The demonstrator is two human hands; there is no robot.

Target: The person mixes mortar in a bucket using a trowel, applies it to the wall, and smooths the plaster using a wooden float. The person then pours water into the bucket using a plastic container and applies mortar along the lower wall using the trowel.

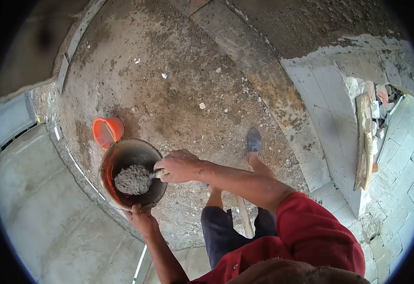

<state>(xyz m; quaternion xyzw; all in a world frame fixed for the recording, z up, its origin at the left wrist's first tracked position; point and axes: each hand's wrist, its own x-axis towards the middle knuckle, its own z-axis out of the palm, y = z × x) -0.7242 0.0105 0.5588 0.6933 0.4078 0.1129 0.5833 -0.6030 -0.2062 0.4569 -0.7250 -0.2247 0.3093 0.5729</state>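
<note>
A round bucket (pixel 105 176), dark and mortar-smeared inside with some orange showing through, is tilted so that its mouth faces me. Wet grey mortar (pixel 134 180) shows as a lump within its mouth. My left hand (pixel 142 220) grips the rim at the near side. My right hand (pixel 181 166) is closed at the right side of the rim around the handle of what looks like a trowel (pixel 160 174). The mortar hides its blade, if one is there.
A smaller orange bucket (pixel 108 132) stands just beyond on the rough dirt floor (pixel 169 104). Concrete walls curve around on the left and right. A wooden board (pixel 364 142) lies beside rubble at the right. A wooden stick (pixel 245 217) is between my legs.
</note>
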